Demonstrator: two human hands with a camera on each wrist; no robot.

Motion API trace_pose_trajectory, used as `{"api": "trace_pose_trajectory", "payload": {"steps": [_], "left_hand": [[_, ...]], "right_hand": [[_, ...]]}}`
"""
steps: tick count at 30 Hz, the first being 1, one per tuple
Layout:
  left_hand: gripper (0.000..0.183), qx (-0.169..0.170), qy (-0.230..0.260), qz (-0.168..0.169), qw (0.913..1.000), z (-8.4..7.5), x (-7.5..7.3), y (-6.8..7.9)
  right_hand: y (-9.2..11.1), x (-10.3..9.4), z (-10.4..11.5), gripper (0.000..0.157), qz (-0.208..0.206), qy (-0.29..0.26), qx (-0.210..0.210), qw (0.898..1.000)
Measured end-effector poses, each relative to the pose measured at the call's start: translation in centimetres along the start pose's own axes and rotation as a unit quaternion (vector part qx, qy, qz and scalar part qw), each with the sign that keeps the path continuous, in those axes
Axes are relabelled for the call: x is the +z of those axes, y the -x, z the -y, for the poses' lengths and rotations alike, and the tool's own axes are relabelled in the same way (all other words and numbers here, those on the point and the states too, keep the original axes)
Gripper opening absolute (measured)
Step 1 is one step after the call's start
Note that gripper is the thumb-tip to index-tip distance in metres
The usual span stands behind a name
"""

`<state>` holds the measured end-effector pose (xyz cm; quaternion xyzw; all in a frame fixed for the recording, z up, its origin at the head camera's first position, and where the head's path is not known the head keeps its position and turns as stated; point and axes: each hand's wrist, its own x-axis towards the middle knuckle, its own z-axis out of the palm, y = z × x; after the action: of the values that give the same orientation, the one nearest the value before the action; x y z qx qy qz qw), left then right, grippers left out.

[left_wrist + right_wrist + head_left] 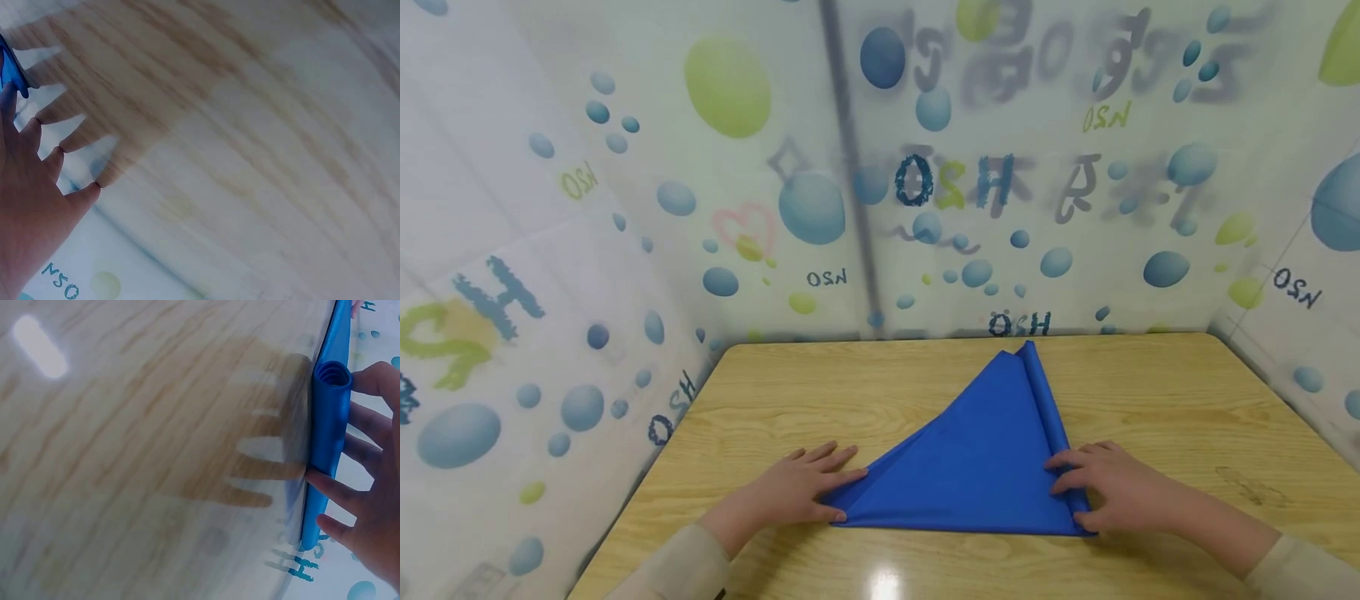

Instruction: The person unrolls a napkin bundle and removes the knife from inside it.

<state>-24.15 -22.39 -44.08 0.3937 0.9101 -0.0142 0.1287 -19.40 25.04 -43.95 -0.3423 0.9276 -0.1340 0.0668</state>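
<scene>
A blue cloth [958, 467], folded into a rough triangle, lies on the wooden table with its right side wound into a narrow roll [1047, 396]. My left hand [801, 487] rests with spread fingers at the cloth's left corner, the thumb on its near edge. The left wrist view catches only a sliver of the cloth [14, 72] by the left hand [34, 181]. My right hand [1123, 487] holds the near part of the roll, bent fingers reaching across it and thumb by its near end. Coiled layers show at the end of the roll [334, 375], alongside the right hand's fingers [340, 494].
The light wooden table [820, 383] has a glossy top that reflects a lamp near its front. A whitish curtain [760, 275] printed with blue and green dots surrounds the table on the back and both sides. A faint stain [1251, 486] marks the tabletop at right.
</scene>
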Motion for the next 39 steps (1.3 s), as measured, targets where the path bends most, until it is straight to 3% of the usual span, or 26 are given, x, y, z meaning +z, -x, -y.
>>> {"api": "trace_pose_trajectory", "payload": {"steps": [9, 14, 22, 30, 39], "left_hand": [[0.066, 0.003, -0.004, -0.004, 1.0000, 0.4, 0.2, 0.3], [0.066, 0.002, 0.004, -0.005, 1.0000, 0.4, 0.1, 0.4], [0.067, 0.000, 0.000, -0.005, 1.0000, 0.7, 0.3, 0.6], [0.066, 0.012, 0.016, -0.017, 0.9997, 0.7, -0.1, 1.1], [0.066, 0.013, 0.009, -0.021, 0.9996, 0.8, -0.1, 1.5]], "right_hand": [[0.3, -0.1, 0.0, 0.023, 0.000, -0.003, 0.004, 1.000], [0.4, 0.0, 0.0, 0.016, -0.004, -0.002, 0.008, 1.000], [1.0, -0.1, -0.5, 0.025, -0.014, -0.003, 0.016, 1.000], [1.4, -0.1, -1.0, 0.020, -0.005, -0.006, 0.026, 1.000], [1.9, -0.2, -1.2, 0.036, 0.006, -0.003, 0.015, 1.000]]}}
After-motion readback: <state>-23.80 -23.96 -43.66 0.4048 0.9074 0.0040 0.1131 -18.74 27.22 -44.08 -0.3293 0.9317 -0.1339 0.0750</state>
